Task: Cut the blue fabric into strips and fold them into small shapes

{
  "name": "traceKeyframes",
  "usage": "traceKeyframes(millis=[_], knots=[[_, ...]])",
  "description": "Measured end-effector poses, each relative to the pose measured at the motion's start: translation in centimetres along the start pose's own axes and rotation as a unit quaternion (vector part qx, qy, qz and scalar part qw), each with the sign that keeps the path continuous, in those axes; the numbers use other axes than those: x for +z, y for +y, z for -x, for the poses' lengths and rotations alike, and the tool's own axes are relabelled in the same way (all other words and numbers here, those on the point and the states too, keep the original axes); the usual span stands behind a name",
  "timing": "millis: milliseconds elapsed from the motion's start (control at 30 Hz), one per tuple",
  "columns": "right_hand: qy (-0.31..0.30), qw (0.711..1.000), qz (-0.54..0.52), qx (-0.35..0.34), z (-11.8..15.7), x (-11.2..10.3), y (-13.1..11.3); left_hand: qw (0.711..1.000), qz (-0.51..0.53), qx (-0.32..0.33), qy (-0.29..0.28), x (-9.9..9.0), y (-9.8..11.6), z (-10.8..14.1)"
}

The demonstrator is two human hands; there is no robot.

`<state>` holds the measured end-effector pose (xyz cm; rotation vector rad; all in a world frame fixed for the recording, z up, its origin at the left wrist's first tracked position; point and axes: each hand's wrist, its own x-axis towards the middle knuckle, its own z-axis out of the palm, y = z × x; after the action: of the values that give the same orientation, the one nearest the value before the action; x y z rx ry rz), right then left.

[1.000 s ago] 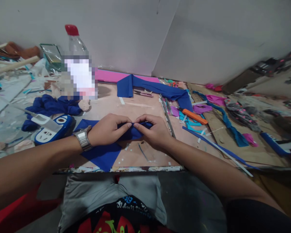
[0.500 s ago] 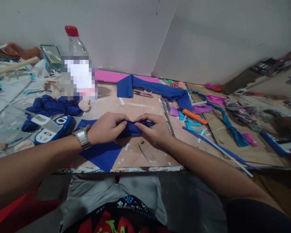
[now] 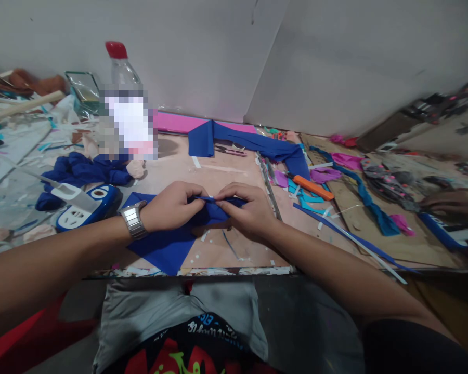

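A strip of blue fabric lies across the tabletop, one pointed end reaching the front edge. My left hand, with a metal watch on its wrist, pinches the fabric's upper edge between thumb and fingers. Close beside it, my right hand grips the same edge, its thumb on the near side. Between the two hands the cloth looks folded over. Some of the fabric is hidden under my left hand.
Left are crumpled blue cloth, a blue-and-white power strip and a red-capped bottle. Behind lies another blue strip. An orange cutter and scraps lie right. At far right, another person's hand shows near a second power strip.
My hands have shifted only slightly, with the folded edge of the fabric still between them. Another person's hand has come into view at the far right.
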<state>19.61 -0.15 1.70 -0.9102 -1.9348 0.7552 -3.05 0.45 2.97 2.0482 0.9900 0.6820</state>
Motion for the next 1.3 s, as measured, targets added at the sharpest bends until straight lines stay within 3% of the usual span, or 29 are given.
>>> traceKeyframes(millis=[400, 667, 1167, 1300], knots=[[-0.004, 0.998, 0.049, -0.036, 0.16, -0.06, -0.28, 0.999, 0.043, -0.015, 0.013, 0.34, -0.18, 0.02], [-0.002, 0.987, 0.115, -0.113, 0.11, -0.29, -0.28, 0.999, 0.032, 0.008, 0.024, 0.42, 0.09, 0.09], [-0.003, 0.983, 0.146, -0.114, 0.1, -0.18, -0.14, 0.998, -0.027, 0.038, 0.051, 0.61, 0.23, 0.28], [-0.006, 0.983, 0.154, -0.104, 0.09, -0.16, -0.14, 0.991, -0.093, 0.061, 0.069, 0.68, 0.17, 0.32]])
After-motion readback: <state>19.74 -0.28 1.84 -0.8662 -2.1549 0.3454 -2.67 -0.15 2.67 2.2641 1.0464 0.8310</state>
